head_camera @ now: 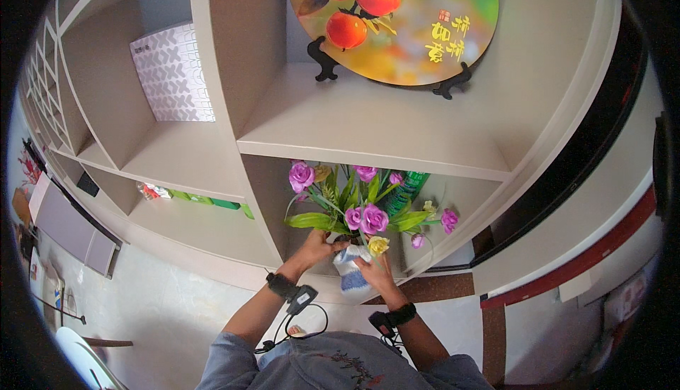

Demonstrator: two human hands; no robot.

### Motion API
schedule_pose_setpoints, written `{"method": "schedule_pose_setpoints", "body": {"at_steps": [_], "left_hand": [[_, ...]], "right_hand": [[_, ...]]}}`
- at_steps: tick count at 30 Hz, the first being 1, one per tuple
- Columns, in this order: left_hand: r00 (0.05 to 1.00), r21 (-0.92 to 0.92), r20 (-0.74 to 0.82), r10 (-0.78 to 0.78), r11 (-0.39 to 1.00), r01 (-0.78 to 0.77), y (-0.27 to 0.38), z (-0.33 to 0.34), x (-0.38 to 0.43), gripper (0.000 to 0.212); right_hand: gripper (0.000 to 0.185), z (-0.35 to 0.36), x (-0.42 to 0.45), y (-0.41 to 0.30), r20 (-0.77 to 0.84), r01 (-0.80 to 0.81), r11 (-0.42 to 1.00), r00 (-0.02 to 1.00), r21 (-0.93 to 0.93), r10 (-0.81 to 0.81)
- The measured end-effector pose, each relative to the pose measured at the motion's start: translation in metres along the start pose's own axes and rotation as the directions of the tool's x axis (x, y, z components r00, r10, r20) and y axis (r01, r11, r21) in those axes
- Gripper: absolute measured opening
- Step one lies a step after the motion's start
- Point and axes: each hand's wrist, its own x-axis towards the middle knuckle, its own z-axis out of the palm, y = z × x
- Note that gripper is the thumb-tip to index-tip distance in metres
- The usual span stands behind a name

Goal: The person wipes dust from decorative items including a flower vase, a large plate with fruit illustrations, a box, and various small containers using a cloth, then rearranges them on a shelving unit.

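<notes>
Purple and yellow artificial-looking flowers (pixel 373 219) with long green leaves stand in a white and blue vase (pixel 350 270), at the front of a lower shelf compartment. My left hand (pixel 317 249) is at the vase's neck, by the base of the stems, its fingertips partly hidden by leaves. My right hand (pixel 376 272) touches the right side of the vase, with the thumb across its front and the other fingers hidden behind a yellow flower. Behind the flowers leans a green cylindrical container (pixel 408 191) with writing. Both wrists wear black straps with small devices and cables.
Above is a shelf board (pixel 372 159) bearing a round decorative plate (pixel 404 28) on a black stand. A patterned white box (pixel 175 74) stands in the left compartment; green packets (pixel 226 203) lie below it. A dark-framed panel (pixel 579 167) borders the right side.
</notes>
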Motion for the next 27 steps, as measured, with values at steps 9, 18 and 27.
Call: {"method": "schedule_pose_setpoints", "body": {"at_steps": [9, 18, 27], "left_hand": [[0.924, 0.652, 0.363, -0.120, 0.741, -0.160, 0.059, -0.039, -0.076, 0.049], [0.783, 0.208, 0.616, 0.085, 0.942, -0.265, 0.272, -0.030, -0.082, 0.030], [0.793, 0.008, -0.425, 0.436, 0.878, -0.478, 0.333, -0.008, -0.004, 0.043]], "right_hand": [[0.031, -0.110, -0.047, -0.059, 0.348, 0.003, 0.999, 0.937, 0.054, -0.022], [0.030, -0.212, -0.024, -0.198, 0.056, 0.260, 0.793, 0.937, 0.552, -0.346], [0.029, -0.230, 0.064, -0.263, -0.455, 0.429, 0.715, 0.874, 0.552, -0.173]]}}
